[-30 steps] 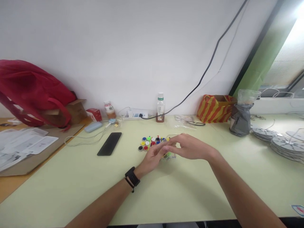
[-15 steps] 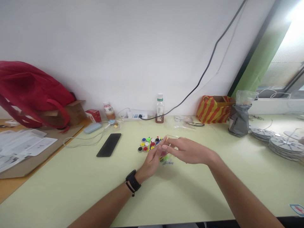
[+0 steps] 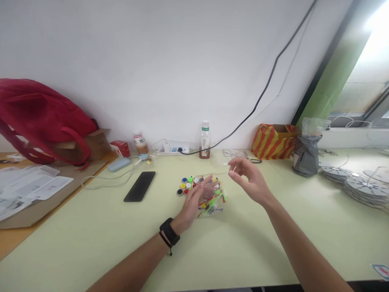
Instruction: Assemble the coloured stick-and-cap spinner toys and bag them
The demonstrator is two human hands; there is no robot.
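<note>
Several small round pieces (image 3: 183, 185), blue, yellow, white, red and black, stand close together on the table. Against them lies a clear plastic bag or box (image 3: 216, 199) full of thin green, yellow, red and blue pieces; which it is I cannot tell. My left hand (image 3: 192, 202), with a black watch on the wrist, rests at its left side, fingers stretched out and partly covering the pieces. To the right and raised above the table, my right hand (image 3: 251, 181) has its fingers curved, thumb apart from the forefinger, with nothing visible between them.
A black phone (image 3: 139, 186) lies at the left, near a white cable and a red backpack (image 3: 42, 109). Along the wall stand a drink bottle (image 3: 205, 142), a power strip (image 3: 173, 149) and a striped bag (image 3: 273, 142). Stacked discs (image 3: 366, 188) are at the right.
My right hand has moved away from my left hand, to the right and up. More of the colourful pieces in the clear plastic now shows. The left hand has hardly moved.
</note>
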